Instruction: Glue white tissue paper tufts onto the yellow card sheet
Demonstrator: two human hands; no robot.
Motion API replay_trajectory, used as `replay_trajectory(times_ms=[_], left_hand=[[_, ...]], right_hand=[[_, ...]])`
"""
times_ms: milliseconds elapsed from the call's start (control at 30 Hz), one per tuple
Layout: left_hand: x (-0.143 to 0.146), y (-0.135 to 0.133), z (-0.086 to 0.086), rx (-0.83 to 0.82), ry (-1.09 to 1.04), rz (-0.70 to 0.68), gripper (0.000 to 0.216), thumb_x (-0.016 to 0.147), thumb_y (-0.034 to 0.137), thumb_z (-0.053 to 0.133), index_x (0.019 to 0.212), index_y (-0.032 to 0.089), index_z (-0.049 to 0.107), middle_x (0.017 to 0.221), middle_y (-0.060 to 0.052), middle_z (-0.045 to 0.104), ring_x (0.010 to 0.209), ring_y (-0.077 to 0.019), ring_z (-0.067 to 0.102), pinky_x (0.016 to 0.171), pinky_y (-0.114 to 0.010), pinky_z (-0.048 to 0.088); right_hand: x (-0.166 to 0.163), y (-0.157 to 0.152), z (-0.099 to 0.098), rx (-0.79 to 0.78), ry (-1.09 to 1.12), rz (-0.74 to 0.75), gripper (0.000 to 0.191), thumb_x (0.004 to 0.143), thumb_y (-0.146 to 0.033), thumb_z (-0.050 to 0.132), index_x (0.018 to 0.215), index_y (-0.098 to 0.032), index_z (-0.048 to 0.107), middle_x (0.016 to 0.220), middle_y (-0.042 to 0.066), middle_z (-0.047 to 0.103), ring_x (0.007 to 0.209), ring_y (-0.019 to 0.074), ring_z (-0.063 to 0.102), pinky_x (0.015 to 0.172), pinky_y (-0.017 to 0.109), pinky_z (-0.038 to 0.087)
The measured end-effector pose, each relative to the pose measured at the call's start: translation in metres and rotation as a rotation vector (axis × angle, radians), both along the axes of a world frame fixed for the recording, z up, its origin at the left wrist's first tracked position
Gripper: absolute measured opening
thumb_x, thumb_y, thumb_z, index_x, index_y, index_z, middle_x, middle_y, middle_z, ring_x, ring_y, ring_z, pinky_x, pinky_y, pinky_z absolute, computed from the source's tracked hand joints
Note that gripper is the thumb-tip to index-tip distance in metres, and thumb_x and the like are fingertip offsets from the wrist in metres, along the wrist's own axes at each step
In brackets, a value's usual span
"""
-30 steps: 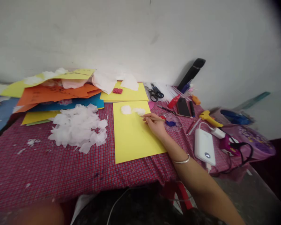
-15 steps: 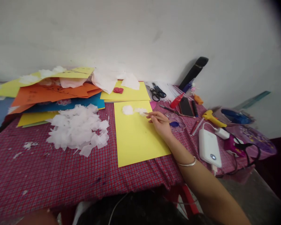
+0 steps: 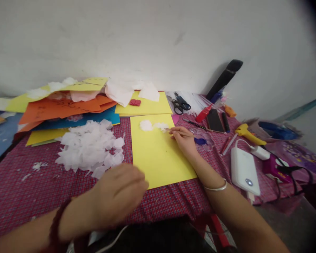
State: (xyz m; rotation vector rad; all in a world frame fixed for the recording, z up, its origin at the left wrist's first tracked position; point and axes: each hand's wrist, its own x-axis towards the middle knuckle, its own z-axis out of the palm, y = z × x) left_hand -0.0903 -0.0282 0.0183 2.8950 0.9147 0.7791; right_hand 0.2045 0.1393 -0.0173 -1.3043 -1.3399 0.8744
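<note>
My right hand (image 3: 184, 141) pinches a thin wooden-handled paintbrush (image 3: 183, 133), its tip at the white patches near the top of a yellow sheet (image 3: 158, 158). One rounded white patch (image 3: 146, 125) lies on the sheet to the left. Another, more uneven white patch (image 3: 160, 125) touches or nearly touches the tip; which, I cannot tell. My left hand (image 3: 121, 193) is blurred above the sheet's lower left corner, its fingertips hidden. Beyond it lies a heap of torn white tissue paper (image 3: 91, 147). Behind my right hand sits a clear palette (image 3: 209, 142) with blue in it.
Folded coloured papers (image 3: 68, 107) are stacked at the back left. Scissors (image 3: 179, 106), a red tube (image 3: 204, 113) and a phone (image 3: 215, 120) lie at the back right. A white power bank (image 3: 244, 170) and yellow glue gun (image 3: 249, 134) sit right of my arm.
My left hand has come into view from the lower left, over the near edge of the yellow sheet. The right hand keeps its grip at the white patches; the view has shifted slightly.
</note>
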Motion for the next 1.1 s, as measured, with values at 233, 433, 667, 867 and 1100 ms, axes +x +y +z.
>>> replay_trajectory(times_ms=[233, 433, 667, 867, 1100], left_hand=[[0.068, 0.173, 0.034, -0.147, 0.059, 0.254, 0.014, 0.084, 0.014, 0.054, 0.096, 0.016, 0.062, 0.1, -0.008, 0.068, 0.097, -0.0224, 0.061, 0.088, -0.037, 0.047], [0.093, 0.231, 0.0, -0.206, 0.255, 0.335, 0.026, 0.074, 0.013, 0.057, 0.1, 0.015, 0.063, 0.1, -0.01, 0.07, 0.099, -0.0265, 0.063, 0.091, -0.039, 0.042], [0.108, 0.253, -0.001, -0.108, 0.367, 0.365, 0.023, 0.082, 0.014, 0.047, 0.079, 0.013, 0.07, 0.093, -0.012, 0.073, 0.096, -0.0262, 0.063, 0.096, -0.045, 0.036], [0.087, 0.247, 0.023, -0.23, 0.117, 0.487, 0.024, 0.077, 0.015, 0.05, 0.082, 0.012, 0.072, 0.09, -0.011, 0.073, 0.083, -0.0223, 0.063, 0.076, -0.034, 0.043], [0.071, 0.201, 0.038, -0.66, -0.314, 0.44, 0.019, 0.078, 0.024, 0.051, 0.071, 0.013, 0.065, 0.063, 0.0, 0.058, 0.056, -0.0097, 0.046, 0.054, -0.024, 0.033]], right_hand=[[-0.002, -0.001, -0.001, 0.029, 0.068, 0.101, 0.019, 0.078, -0.038, 0.063, 0.084, -0.02, 0.067, 0.082, 0.005, 0.073, 0.075, 0.0173, 0.067, 0.07, 0.032, 0.056], [-0.002, 0.001, -0.011, 0.043, 0.019, 0.13, 0.013, 0.077, -0.031, 0.061, 0.084, -0.022, 0.068, 0.08, 0.004, 0.073, 0.077, 0.0201, 0.069, 0.07, 0.034, 0.055], [-0.002, 0.003, -0.013, 0.047, -0.004, 0.136, 0.011, 0.079, -0.028, 0.06, 0.084, -0.022, 0.068, 0.081, 0.004, 0.073, 0.078, 0.0209, 0.07, 0.069, 0.034, 0.055], [-0.003, 0.003, -0.012, 0.037, 0.016, 0.123, 0.012, 0.079, -0.031, 0.061, 0.084, -0.022, 0.067, 0.08, 0.004, 0.073, 0.077, 0.0212, 0.069, 0.069, 0.035, 0.055], [-0.004, -0.002, -0.002, 0.057, 0.035, 0.116, 0.014, 0.08, -0.032, 0.06, 0.086, -0.021, 0.067, 0.076, 0.003, 0.071, 0.068, 0.0171, 0.066, 0.066, 0.033, 0.056]])
